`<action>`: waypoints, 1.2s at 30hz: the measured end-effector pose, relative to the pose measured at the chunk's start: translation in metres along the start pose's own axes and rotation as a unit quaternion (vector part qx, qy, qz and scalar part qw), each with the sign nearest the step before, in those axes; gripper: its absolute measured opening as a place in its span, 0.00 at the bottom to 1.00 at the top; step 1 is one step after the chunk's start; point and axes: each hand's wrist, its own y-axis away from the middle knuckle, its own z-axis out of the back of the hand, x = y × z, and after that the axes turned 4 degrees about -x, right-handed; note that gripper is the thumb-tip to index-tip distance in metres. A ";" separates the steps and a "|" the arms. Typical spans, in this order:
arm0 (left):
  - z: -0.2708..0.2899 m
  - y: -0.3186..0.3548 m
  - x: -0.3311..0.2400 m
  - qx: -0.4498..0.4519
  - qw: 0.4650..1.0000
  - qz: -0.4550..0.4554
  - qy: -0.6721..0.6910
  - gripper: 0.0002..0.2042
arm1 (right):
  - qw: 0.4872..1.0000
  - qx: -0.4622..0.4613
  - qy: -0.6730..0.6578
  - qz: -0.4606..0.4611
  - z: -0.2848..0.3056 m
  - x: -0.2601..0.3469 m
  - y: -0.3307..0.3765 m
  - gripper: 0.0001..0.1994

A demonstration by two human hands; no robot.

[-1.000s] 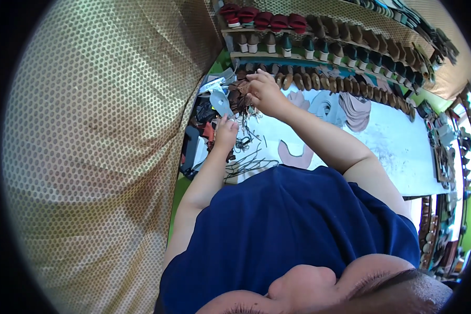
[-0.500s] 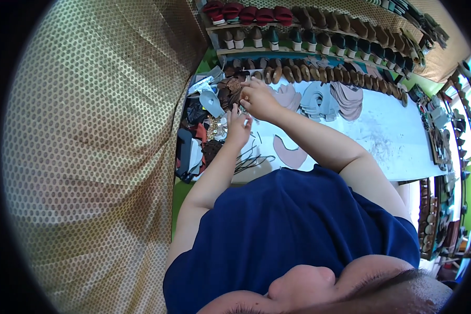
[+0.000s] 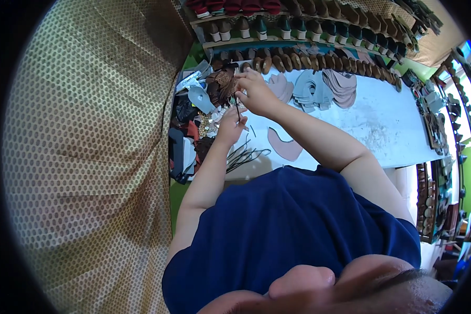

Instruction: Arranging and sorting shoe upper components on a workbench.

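A thin dark strip (image 3: 238,111) runs upright between my two hands over the left part of the white table. My right hand (image 3: 255,93) is closed in a pinch at its upper end. Below, my left hand (image 3: 230,127) has its fingers curled about the lower end. Just left of my right hand lies a heap of brown leather pieces (image 3: 221,88), partly woven. Gold and pale small bits (image 3: 206,123) lie left of my left hand. Several dark cords (image 3: 243,157) rest on the table nearer to me, next to a pink curved piece (image 3: 286,145).
Stacks of grey cut pieces (image 3: 310,93) and pink cut pieces (image 3: 341,89) lie on the white table (image 3: 371,123). Rows of shoes (image 3: 319,62) line its back, with shelves of heeled shoes (image 3: 285,29) above. A patterned curtain (image 3: 99,131) hangs at left; shoe racks stand at right.
The thin dark strip now shows stretched between my hands. My left hand has moved slightly down and away from my right hand. The whole view has shifted a little.
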 end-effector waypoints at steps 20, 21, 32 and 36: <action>0.050 0.024 0.068 0.129 0.848 0.410 -0.311 0.40 | 0.996 0.063 -0.039 -0.054 0.023 -0.015 0.044 0.05; 0.042 0.018 0.057 0.144 0.881 0.355 -0.276 0.39 | 0.995 0.081 -0.041 -0.046 0.025 -0.014 0.046 0.05; 0.042 0.059 -0.009 0.202 0.898 0.351 0.172 0.19 | 0.978 0.196 -0.067 0.012 -0.007 -0.025 0.074 0.07; 0.065 0.104 0.017 0.216 0.898 0.382 0.022 0.18 | 0.936 0.343 -0.047 -0.062 -0.042 -0.087 0.110 0.12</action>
